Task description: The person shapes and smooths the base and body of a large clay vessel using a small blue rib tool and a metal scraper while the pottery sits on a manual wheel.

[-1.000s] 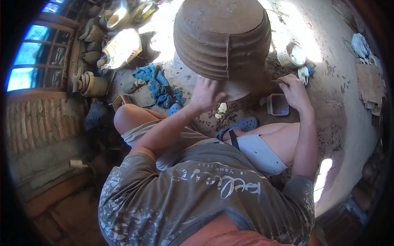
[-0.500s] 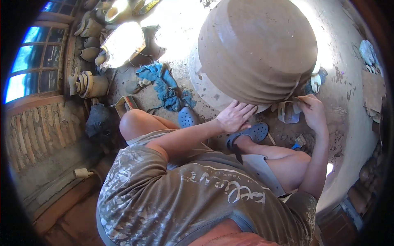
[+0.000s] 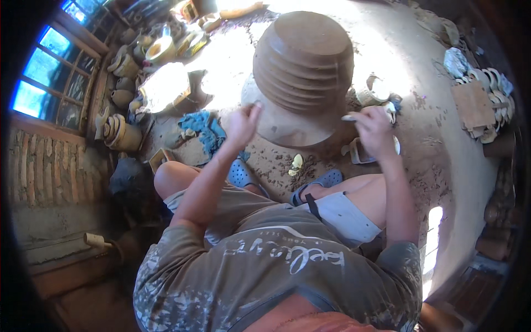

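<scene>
A large ribbed clay pot [image 3: 301, 66], narrower at the top, stands on a flat round disc [image 3: 290, 130] in front of me. My left hand [image 3: 242, 128] is raised at the disc's left edge, its fingers curled in; whether anything is between them is hidden. On the other side, my right hand [image 3: 376, 130] pinches a small pale, flat piece [image 3: 348, 118], whose tip points toward the pot's lower wall. Just below that hand sits a clear plastic tub [image 3: 362, 154], partly covered by it.
Blue cloth [image 3: 202, 133] lies left of the disc. Yellowish scraps [image 3: 296, 163] and clay crumbs lie between my blue clogs [image 3: 326, 180]. Behind the tub stands a pale round container [image 3: 373, 90]. Several clay pots [image 3: 121, 98] line the window wall; a brown board [image 3: 473, 105] leans at right.
My left hand has left its flat position low by the pot and is now curled at the disc's left edge. My right hand has risen toward the pot's side. The view has shifted.
</scene>
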Motion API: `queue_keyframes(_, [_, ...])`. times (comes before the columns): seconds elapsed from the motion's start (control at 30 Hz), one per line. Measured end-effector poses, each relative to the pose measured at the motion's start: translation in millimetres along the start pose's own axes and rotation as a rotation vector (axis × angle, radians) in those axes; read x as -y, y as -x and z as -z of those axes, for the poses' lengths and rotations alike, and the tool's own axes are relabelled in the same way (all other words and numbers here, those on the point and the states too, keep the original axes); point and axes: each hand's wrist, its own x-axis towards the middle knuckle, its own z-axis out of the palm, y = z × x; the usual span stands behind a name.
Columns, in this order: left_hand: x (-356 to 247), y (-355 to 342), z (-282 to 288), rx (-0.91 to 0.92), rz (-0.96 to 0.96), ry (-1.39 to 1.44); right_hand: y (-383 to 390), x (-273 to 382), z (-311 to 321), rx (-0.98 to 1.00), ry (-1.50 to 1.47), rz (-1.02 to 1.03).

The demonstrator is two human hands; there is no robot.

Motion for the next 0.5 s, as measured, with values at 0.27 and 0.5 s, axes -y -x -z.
queue_keyframes(0.27, [-104.0,88.1,-43.9,0.557,0.050,1.050,34.9,133.5,16.0,-0.116,-0.313,0.375])
queue_keyframes(0.5, [-144.3,107.5,-36.3,0.440,-0.212,0.691,55.7,140.6,19.0,-0.155,-1.301,-0.643])
